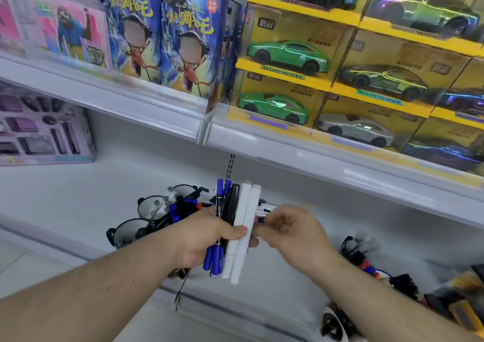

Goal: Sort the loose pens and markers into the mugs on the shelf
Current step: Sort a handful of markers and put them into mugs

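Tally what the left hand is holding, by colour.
In the left hand, as far as the bundle shows:
Blue pens: 2
Black pens: 1 visible, maybe more hidden
White sticks: 2
Total: 5 visible

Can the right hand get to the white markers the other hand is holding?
Probably yes. The right hand is right beside the white markers gripped in the left hand, with nothing between them.

Single head-worn wide-angle view, close in, facing forward and slightly down onto the white lower shelf [78, 197] from its front edge, tilted so the upper shelf's front lip [262, 137] runs diagonally down to the right, forearms entering from the bottom edge; no second view.
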Demonstrator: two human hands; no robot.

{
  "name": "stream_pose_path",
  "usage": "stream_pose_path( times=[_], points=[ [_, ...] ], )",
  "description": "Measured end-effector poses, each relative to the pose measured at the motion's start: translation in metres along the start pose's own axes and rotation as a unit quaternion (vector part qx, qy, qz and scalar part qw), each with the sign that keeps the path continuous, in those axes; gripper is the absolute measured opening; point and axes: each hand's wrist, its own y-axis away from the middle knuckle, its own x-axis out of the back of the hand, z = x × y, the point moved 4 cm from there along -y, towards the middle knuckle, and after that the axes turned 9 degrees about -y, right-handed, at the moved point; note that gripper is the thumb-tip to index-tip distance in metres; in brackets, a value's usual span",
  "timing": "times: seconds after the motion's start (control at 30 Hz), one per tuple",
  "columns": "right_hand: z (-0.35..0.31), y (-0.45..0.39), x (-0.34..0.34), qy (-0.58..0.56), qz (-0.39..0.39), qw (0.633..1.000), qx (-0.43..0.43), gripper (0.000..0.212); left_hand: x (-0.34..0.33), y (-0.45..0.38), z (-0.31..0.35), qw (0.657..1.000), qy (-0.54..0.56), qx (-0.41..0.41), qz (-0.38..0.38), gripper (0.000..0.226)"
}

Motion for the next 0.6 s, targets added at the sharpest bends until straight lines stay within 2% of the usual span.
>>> stream_pose_path(
  times=[0.07, 0.13, 0.27, 0.43, 0.5, 0.6],
  points=[
    [-0.014, -0.006, 0.01, -0.072, 0.002, 0.997, 0.013, 0.015, 0.008, 0.004, -0.001, 0.999, -0.039, -0.007, -0.021, 0.024],
    [-0.022, -0.008, 0.009, -0.099, -0.038, 0.994, 0.013, 0.022, 0.014, 0.008, -0.004, 0.997, -0.077, -0.007, -0.032, 0.024],
    [-0.031, -0.011, -0.012, -0.053, -0.132, 0.989, 0.042, 0.032, 0.023, 0.013, -0.008, 0.986, -0.157, 0.011, -0.054, 0.021],
    [-0.03, -0.015, -0.035, -0.018, -0.129, 0.991, 0.039, 0.023, 0.035, 0.019, -0.014, 0.979, -0.185, 0.035, -0.082, 0.019],
    [-0.027, -0.018, -0.04, -0.043, -0.123, 0.991, 0.019, 0.021, 0.048, 0.021, -0.014, 0.979, -0.191, 0.039, -0.063, 0.021],
    [-0.023, -0.035, -0.04, -0.094, -0.065, 0.993, -0.016, 0.013, 0.086, 0.022, -0.004, 0.985, -0.162, 0.027, 0.042, 0.02]
  ],
)
